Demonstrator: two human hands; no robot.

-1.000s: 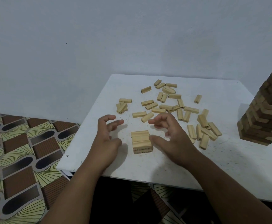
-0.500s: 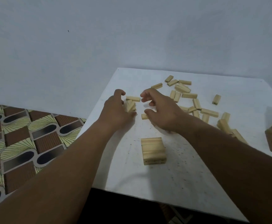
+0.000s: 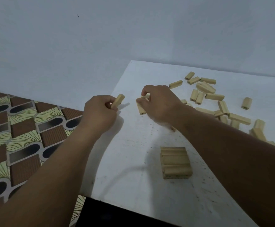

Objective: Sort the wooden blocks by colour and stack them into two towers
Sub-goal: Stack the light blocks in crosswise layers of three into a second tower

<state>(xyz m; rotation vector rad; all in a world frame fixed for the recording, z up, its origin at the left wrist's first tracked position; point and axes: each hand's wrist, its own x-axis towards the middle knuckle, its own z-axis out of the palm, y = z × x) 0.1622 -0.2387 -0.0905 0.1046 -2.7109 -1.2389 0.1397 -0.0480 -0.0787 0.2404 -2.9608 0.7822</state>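
Observation:
My left hand (image 3: 99, 112) is closed around one light wooden block (image 3: 118, 100), lifted off the white table (image 3: 125, 161) and tilted up to the right. My right hand (image 3: 159, 104) pinches two light blocks (image 3: 140, 106) near the table's left part, one under the fingers and one pointing toward me. A short stack of light blocks (image 3: 175, 162) stands nearer to me, below my right forearm. Several loose light blocks (image 3: 205, 92) lie scattered at the back right. The dark tower is out of view.
The table's left edge (image 3: 100, 161) and front edge (image 3: 149, 213) drop to a patterned floor (image 3: 19, 136). A plain wall (image 3: 133, 30) rises behind the table.
Both hands have closed on light blocks from the left cluster and lifted them. The view has swung left, so the dark tower has left the frame.

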